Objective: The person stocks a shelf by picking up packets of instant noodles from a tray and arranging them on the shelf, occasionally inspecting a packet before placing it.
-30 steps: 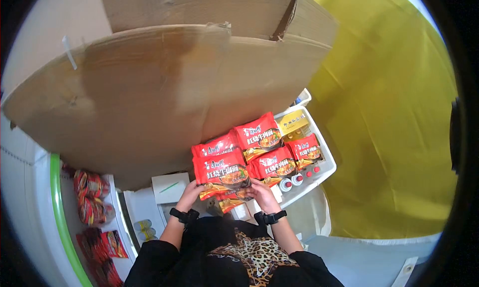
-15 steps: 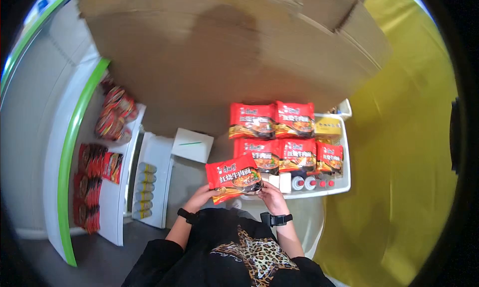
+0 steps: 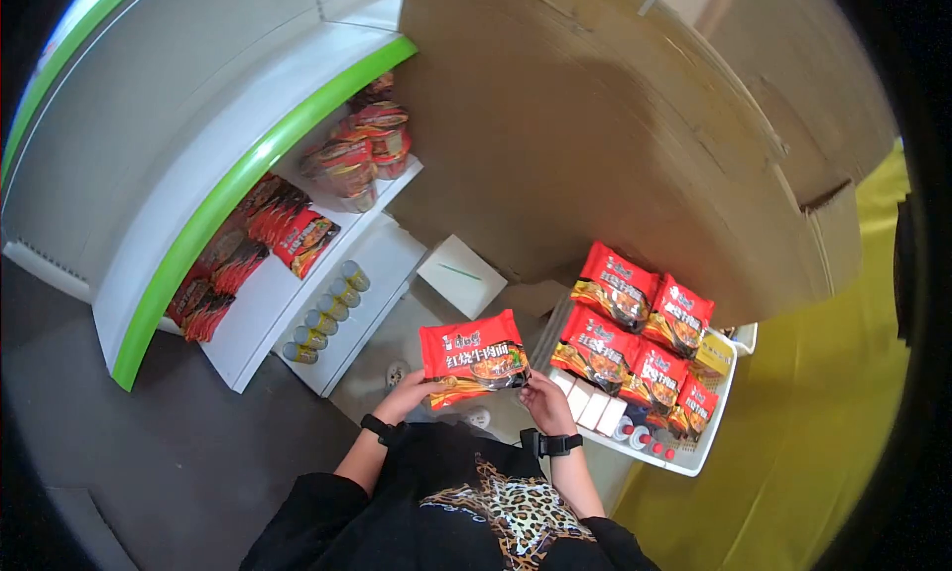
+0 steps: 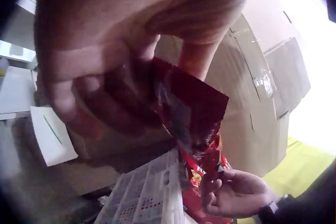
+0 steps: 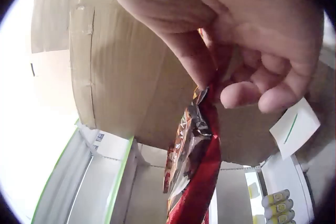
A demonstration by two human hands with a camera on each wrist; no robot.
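Note:
A red packet of instant noodles (image 3: pixel 476 358) is held in front of the body, its printed face up in the head view. My left hand (image 3: pixel 409 396) grips its left edge, thumb on top. At the opposite edge my right hand (image 3: pixel 547 402) pinches the crimped corner between thumb and fingers, as the right wrist view shows up close. Several more red noodle packets (image 3: pixel 617 285) lie in two rows on the white basket (image 3: pixel 716 437) to the right.
A green-edged shelf unit (image 3: pixel 248 164) stands at the left with noodle tubs (image 3: pixel 342 169) and red packets (image 3: pixel 302 242). Yellow-and-silver cans (image 3: pixel 319 321) line its lower shelf. A white box (image 3: pixel 462 276) sits by the cardboard (image 3: pixel 535 125). White boxes and red-capped bottles are in the basket.
Both hands have lifted the noodle packet away from the basket, leaving it apart from the others. The head view has turned left, bringing more of the shelf unit in.

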